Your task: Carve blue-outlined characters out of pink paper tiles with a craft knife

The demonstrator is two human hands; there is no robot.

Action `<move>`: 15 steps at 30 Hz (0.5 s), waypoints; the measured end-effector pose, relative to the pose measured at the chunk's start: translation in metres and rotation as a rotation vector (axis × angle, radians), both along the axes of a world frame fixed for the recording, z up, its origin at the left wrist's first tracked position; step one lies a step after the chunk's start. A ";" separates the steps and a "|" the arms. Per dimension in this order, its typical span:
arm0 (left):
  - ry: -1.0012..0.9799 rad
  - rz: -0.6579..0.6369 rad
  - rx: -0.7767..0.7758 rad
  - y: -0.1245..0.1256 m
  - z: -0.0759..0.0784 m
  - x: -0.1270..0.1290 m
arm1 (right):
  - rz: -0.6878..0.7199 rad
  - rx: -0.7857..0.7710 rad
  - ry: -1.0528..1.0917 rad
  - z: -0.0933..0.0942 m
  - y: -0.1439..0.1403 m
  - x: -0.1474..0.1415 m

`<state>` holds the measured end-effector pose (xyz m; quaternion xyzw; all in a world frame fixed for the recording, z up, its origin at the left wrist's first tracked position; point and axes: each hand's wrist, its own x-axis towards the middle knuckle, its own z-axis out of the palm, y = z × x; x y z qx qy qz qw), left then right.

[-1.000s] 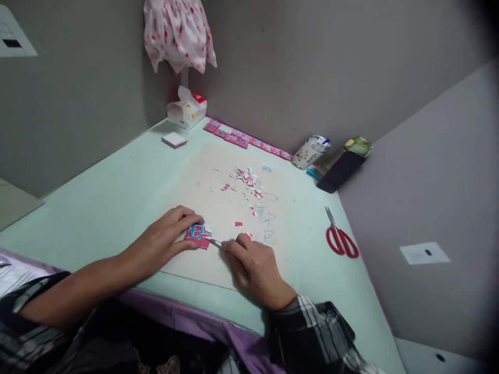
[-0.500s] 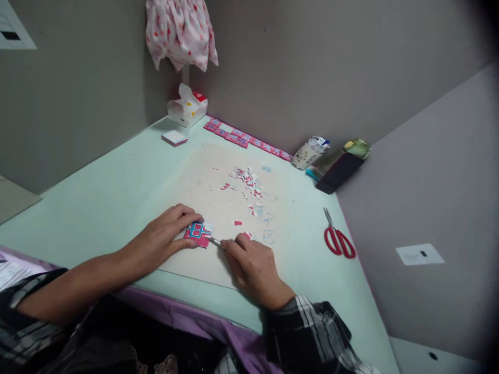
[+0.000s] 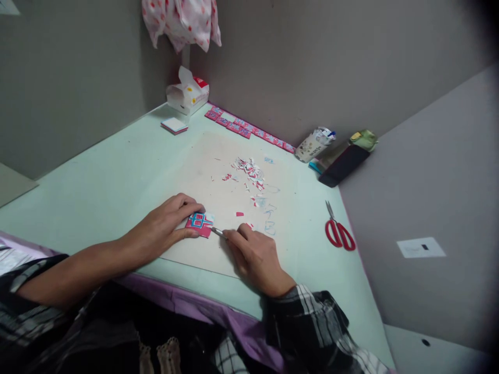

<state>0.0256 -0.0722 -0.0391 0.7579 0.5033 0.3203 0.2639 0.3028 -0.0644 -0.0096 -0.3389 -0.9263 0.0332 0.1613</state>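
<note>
My left hand holds a small square card, pink and white with blue lines, between thumb and fingers on the beige work sheet. My right hand is closed round a craft knife. The knife's tip touches or nearly touches the card's right edge. A pink scrap lies just beyond the right hand. Farther back is a loose heap of red and white paper clippings. Blue pen marks show on the sheet's right side.
Red-handled scissors lie at the right. Along the back edge runs a row of pink patterned cards. A white box and a card stack stand back left. A cup and a black container stand back right.
The view has tipped slightly, so the table appears a little higher. Both hands keep their hold, with the card and the knife almost unmoved against each other.
</note>
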 end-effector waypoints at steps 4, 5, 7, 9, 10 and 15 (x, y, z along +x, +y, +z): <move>0.001 0.010 0.011 0.001 0.002 0.001 | -0.003 -0.004 -0.017 0.001 0.002 -0.002; 0.005 0.011 -0.002 0.001 0.004 0.002 | -0.001 -0.001 -0.021 0.001 0.003 -0.003; 0.016 0.007 -0.036 0.001 0.010 0.002 | 0.004 0.008 -0.022 0.002 0.004 -0.005; 0.023 -0.002 -0.058 0.001 0.014 0.002 | 0.009 0.018 -0.018 0.002 0.004 -0.005; 0.023 -0.006 -0.057 0.001 0.014 0.002 | 0.010 0.021 -0.017 0.002 0.004 -0.004; 0.011 -0.013 -0.006 -0.001 0.006 0.001 | 0.004 0.019 -0.009 0.002 0.002 0.000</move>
